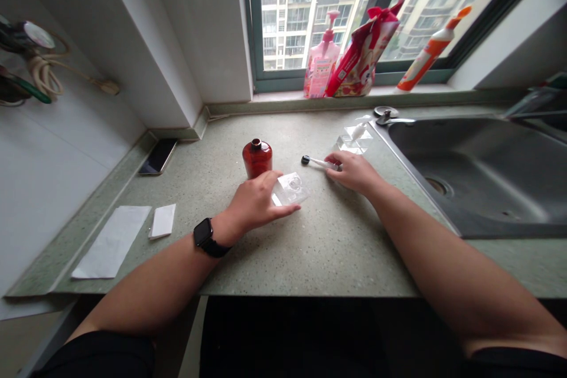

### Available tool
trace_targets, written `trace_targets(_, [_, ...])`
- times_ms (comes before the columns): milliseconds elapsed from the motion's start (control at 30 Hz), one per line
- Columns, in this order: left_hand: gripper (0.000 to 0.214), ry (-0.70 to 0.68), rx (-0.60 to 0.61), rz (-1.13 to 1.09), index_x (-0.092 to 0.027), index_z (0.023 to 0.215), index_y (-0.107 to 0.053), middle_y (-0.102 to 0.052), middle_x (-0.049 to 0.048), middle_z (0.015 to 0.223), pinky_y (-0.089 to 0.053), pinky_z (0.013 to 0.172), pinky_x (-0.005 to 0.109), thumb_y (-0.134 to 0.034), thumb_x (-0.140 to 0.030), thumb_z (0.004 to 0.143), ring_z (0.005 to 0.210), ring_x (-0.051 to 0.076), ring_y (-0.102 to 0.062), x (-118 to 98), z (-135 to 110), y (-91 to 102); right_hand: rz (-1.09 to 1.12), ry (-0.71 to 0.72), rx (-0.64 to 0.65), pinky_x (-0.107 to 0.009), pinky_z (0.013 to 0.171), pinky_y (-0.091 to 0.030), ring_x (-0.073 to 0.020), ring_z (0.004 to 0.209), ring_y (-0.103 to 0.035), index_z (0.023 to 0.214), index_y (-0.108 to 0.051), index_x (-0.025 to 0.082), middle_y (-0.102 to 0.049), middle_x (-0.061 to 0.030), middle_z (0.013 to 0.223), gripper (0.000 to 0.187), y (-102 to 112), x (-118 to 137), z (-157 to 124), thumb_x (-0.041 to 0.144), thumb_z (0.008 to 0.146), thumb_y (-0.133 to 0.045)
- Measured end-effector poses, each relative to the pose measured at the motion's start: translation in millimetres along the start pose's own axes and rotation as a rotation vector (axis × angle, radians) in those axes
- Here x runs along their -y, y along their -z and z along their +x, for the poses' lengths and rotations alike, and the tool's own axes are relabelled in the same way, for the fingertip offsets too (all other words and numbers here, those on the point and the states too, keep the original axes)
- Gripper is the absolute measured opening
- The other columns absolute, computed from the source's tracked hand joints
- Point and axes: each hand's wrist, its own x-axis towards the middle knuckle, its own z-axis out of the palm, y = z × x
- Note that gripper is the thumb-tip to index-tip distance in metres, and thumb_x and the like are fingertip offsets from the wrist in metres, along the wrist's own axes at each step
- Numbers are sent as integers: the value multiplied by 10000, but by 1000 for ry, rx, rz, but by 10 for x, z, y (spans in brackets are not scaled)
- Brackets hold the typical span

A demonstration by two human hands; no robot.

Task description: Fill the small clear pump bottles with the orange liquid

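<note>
A red-brown bottle (pixel 257 159) stands just beyond the left hand (pixel 254 204), whose spread fingers (pixel 283 211) rest on a clear plastic packet (pixel 290 189). To the right, the right hand (pixel 354 172) pinches a white stick (pixel 318 161), lying with its black tip pointing left toward the bottle.

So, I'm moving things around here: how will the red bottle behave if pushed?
The red bottle looks like glossy glass, so it's probably heavy for its size and could break if dropped. Its smooth round body may feel slippery and would likely roll if tipped over.
</note>
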Motion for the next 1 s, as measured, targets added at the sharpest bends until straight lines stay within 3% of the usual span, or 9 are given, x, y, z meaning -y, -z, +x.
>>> trace_targets(433, [774, -15, -19, -5, -180, 1412, -625, -786, 138, 1301, -651, 907, 432, -815, -720, 891, 1090, 320, -797, 22, -2, -24, -29, 1, 46, -487, 951, -602, -310, 1022, -742, 1183, -766, 231, -791, -126, 1131, 354, 13, 14, -22, 405, 874, -785])
trace_targets(800, [785, -17, -18, -10, -165, 1413, -625, -784, 141, 1305, -648, 894, 437, -813, -722, 892, 1083, 325, -793, 25, 1, -29, -1, 1, 28, -495, 889, -608, -302, 942, -742, 1074, -783, 249, -788, -110, 1017, 239, -14, 9, -9, 407, 902, -735])
trace_targets(1000, [757, -20, -34, -36, -165, 1400, -628, -782, 145, 1309, -642, 923, 426, -823, -695, 896, 1097, 315, -790, 7, -4, 7, 146, 50, -122, -536, 895, -622, -307, 956, -752, 1086, -803, 242, -789, -126, 1052, 321, 92, 145, -32, 516, 944, -713])
